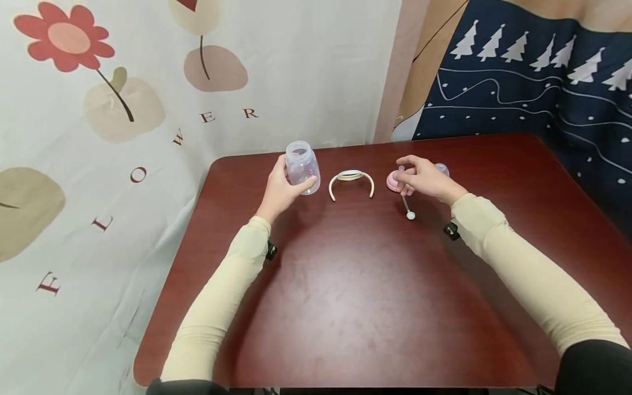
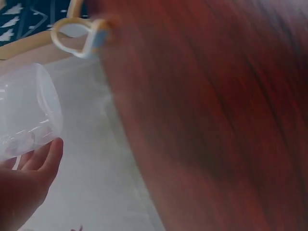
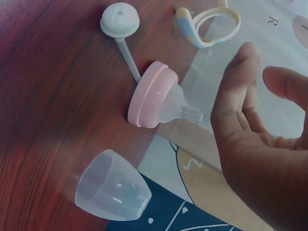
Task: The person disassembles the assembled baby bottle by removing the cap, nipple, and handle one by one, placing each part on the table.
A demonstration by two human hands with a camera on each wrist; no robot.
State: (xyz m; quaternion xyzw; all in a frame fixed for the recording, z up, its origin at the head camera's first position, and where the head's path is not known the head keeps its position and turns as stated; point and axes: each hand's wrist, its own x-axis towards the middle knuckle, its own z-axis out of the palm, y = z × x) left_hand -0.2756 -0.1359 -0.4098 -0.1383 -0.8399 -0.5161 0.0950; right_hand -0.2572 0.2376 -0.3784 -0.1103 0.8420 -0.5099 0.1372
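Observation:
My left hand (image 1: 277, 195) grips a clear, uncapped baby bottle (image 1: 302, 171), held up over the table's back left with its mouth upward and leaning slightly. In the left wrist view the bottle (image 2: 24, 110) is partly cut off at the frame's edge. My right hand (image 1: 424, 178) hovers over a pink bottle collar (image 3: 150, 96) with a clear nipple (image 3: 174, 106). Its thumb and fingers are apart, holding nothing. From the collar runs a thin straw with a white weighted end (image 3: 120, 21), lying on the table.
A yellowish handle ring (image 1: 350, 176) stands between the hands. The clear dome cap (image 3: 113, 187) lies right of the collar, partly behind my right hand in the head view. The brown table (image 1: 336, 296) meets a patterned curtain (image 1: 316, 71) at its back edge.

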